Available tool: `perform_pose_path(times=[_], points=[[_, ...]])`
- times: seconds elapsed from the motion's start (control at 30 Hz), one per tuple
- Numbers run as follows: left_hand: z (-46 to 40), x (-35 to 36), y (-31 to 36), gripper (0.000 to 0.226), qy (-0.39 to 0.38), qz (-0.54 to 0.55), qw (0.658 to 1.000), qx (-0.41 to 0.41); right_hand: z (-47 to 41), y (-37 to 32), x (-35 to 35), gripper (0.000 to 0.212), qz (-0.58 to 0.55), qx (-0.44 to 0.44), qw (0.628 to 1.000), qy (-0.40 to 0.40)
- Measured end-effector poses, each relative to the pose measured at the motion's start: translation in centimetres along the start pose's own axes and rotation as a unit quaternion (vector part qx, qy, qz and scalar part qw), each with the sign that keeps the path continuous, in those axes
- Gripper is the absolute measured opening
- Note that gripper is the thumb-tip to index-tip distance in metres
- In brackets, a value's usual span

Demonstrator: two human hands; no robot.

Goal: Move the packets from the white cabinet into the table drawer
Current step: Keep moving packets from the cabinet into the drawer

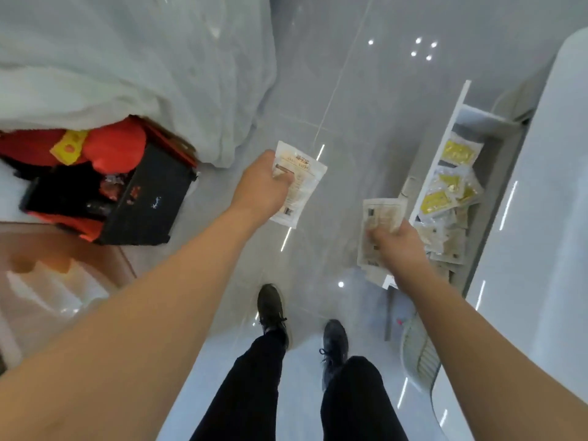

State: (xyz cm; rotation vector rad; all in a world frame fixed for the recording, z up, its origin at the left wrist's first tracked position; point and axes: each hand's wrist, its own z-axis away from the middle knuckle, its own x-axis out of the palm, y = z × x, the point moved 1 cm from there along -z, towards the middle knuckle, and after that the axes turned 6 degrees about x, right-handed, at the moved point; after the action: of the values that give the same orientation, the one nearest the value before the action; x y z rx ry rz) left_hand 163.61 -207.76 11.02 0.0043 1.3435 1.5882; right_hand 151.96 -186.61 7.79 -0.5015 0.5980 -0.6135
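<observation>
My left hand (262, 186) grips a white printed packet (302, 189) out over the glossy floor, left of the drawer. My right hand (397, 243) grips a small stack of similar pale packets (378, 218) just beside the open white drawer (445, 132) at the right. Inside the drawer lie several packets, some with yellow labels (455, 183) and some pale ones (448, 240). The white table top (547, 218) runs along the right edge above the drawer. The white cabinet is out of view.
A black and red box (127, 198) with red items stands on the floor at the left, beside white draped fabric (127, 58). My two black shoes (270, 310) stand on the grey tiled floor (366, 74). A pale round object lies at the lower left.
</observation>
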Motion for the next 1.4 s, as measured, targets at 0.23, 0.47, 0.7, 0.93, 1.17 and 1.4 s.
perform_pose_path(times=[0.23, 0.47, 0.7, 0.93, 1.17, 1.4], points=[[-8.6, 9.0, 9.1, 0.018, -0.141, -0.082, 0.981, 0.105, -6.0, 0.6, -6.0, 0.013, -0.112, 0.051, 0.989, 0.082], [-14.9, 21.6, 16.1, 0.021, -0.275, -0.131, 0.935, 0.184, -12.6, 4.1, -11.8, 0.014, -0.202, 0.119, 0.962, 0.139], [-17.7, 32.2, 20.2, 0.014, -0.37, -0.224, 0.854, 0.291, -16.5, 7.2, -15.3, 0.019, -0.197, 0.17, 0.949, 0.181], [-21.0, 41.4, 21.5, 0.014, -0.444, -0.342, 0.693, 0.454, -20.4, 9.4, -15.5, 0.015, -0.225, 0.257, 0.916, 0.213], [-25.0, 45.7, 20.7, 0.014, -0.472, -0.385, 0.529, 0.591, -24.5, 9.2, -12.7, 0.022, -0.172, 0.294, 0.904, 0.259], [-27.7, 50.0, 19.1, 0.02, -0.515, -0.38, 0.442, 0.628, -29.3, 11.3, -10.9, 0.03, -0.153, 0.298, 0.901, 0.277]])
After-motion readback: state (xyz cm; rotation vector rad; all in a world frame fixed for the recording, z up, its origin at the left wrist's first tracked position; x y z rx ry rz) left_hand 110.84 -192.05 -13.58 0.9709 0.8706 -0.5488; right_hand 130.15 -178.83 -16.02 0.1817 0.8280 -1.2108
